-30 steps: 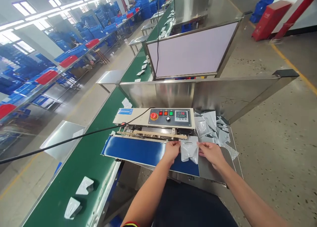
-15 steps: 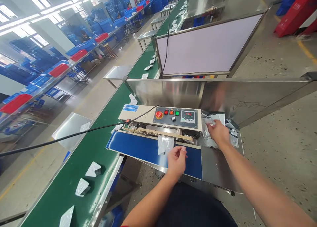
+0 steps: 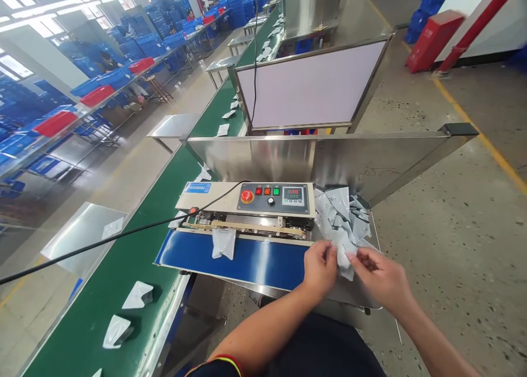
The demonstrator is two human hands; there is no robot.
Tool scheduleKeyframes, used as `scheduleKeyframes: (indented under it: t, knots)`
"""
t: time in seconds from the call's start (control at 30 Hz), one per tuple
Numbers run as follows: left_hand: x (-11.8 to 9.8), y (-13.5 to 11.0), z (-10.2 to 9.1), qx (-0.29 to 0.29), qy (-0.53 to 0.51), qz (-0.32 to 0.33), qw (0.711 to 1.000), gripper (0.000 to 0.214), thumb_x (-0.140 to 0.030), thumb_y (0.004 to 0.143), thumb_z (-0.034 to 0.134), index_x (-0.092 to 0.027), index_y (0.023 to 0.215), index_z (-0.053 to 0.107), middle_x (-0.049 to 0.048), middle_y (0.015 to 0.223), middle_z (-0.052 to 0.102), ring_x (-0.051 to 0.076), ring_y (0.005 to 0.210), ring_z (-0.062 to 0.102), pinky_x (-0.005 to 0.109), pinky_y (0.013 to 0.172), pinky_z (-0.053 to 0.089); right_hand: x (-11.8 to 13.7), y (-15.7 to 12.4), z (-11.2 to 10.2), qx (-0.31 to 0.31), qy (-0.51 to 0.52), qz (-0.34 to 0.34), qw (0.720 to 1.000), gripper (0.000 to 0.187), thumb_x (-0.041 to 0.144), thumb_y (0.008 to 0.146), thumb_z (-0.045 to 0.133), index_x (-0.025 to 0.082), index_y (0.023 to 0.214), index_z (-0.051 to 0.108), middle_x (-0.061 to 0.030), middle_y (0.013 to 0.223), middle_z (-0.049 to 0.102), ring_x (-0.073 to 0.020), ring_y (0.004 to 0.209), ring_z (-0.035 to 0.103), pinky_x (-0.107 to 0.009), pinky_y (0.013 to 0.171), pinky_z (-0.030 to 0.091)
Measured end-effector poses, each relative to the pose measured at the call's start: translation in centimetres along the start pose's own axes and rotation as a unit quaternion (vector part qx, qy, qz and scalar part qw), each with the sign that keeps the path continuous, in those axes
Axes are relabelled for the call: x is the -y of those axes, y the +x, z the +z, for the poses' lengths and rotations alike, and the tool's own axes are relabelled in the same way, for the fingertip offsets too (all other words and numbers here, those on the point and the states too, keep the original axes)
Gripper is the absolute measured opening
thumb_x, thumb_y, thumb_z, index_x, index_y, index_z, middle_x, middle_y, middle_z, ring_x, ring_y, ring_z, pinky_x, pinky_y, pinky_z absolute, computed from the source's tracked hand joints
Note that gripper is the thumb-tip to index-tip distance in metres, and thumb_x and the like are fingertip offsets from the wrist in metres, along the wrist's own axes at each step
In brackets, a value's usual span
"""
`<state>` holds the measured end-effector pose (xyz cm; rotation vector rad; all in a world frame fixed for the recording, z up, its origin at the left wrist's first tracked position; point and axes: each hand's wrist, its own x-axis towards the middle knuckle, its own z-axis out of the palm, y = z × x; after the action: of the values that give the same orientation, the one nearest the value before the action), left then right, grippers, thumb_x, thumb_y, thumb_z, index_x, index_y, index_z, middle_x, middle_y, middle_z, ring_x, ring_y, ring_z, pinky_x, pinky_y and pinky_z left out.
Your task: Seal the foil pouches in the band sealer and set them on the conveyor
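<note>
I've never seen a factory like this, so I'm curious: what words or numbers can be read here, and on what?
Digital display on the sealing machine: upper digits look like "186", unsure; lower row too blurred.
Blue label on the sealing machine: too small to read.
Red cabinet: markings too small to read.

The left hand [image 3: 320, 268] and right hand [image 3: 381, 281] pinch a silver foil pouch [image 3: 345, 262] beside a band sealer's blue conveyor [image 3: 255, 264].
</note>
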<state>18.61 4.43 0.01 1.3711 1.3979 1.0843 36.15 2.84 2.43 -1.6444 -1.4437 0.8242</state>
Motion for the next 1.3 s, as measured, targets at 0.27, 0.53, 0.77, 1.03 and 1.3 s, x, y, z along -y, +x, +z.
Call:
scheduleKeyframes:
  t: [0.27,0.53,0.77,1.03,1.3]
  knots:
    - [2.6,-1.0,-1.2,0.038,-0.052,-0.124,0.990,0.049,-0.058,0.104,0.062,-0.017,0.082,0.078,0.0044,0.078,0.070,0.019,0.075,0.057,0.029,0.071,0.044,-2.0,-1.6,1.3,0.054,0.083,0.157,0.983,0.062,0.083,0.079,0.078,0.022,0.090,0.080,-0.0084,0.077,0.074,-0.0261,0.069,0.070,-0.034,0.064,0.058]
    - [4.9,1.8,-3.7,-0.038,-0.142,-0.281,0.949,0.060,-0.070,0.080,0.079,-0.022,0.058,0.052,-0.0061,0.057,0.034,0.011,0.058,0.026,0.028,0.059,0.022,-1.8,1.7,5.2,0.029,0.140,0.314,0.939,0.060,0.076,0.066,0.082,0.019,0.083,0.075,-0.0053,0.060,0.064,-0.0171,0.049,0.052,-0.029,0.048,0.042]
    - [5.4,1.0,-9.0,-0.068,-0.128,-0.262,0.954,0.057,-0.072,0.078,0.075,-0.020,0.062,0.058,-0.0037,0.061,0.041,0.012,0.061,0.032,0.028,0.060,0.025,0.4,4.0,8.4,0.163,0.087,0.292,0.938,0.050,0.069,0.070,0.076,0.020,0.080,0.075,-0.0036,0.058,0.063,-0.0146,0.048,0.049,-0.027,0.048,0.038]
    - [5.5,0.3,-14.2,-0.146,-0.086,-0.295,0.941,0.045,-0.058,0.079,0.079,-0.016,0.065,0.072,-0.0004,0.061,0.055,0.013,0.062,0.045,0.026,0.059,0.034,1.5,0.2,9.2,0.246,0.066,0.278,0.926,0.067,0.082,0.073,0.077,0.019,0.093,0.082,-0.0060,0.064,0.068,-0.0188,0.048,0.053,-0.032,0.049,0.041]
    - [5.7,-3.2,-22.2,-0.358,-0.083,-0.264,0.892,0.048,-0.059,0.081,0.088,-0.015,0.100,0.083,0.0100,0.089,0.077,0.020,0.077,0.067,0.031,0.070,0.054,-2.0,9.2,0.9,0.019,-0.176,0.224,0.958,0.039,0.063,0.090,0.071,0.026,0.087,0.081,-0.0110,0.086,0.077,-0.0316,0.076,0.068,-0.042,0.072,0.046]
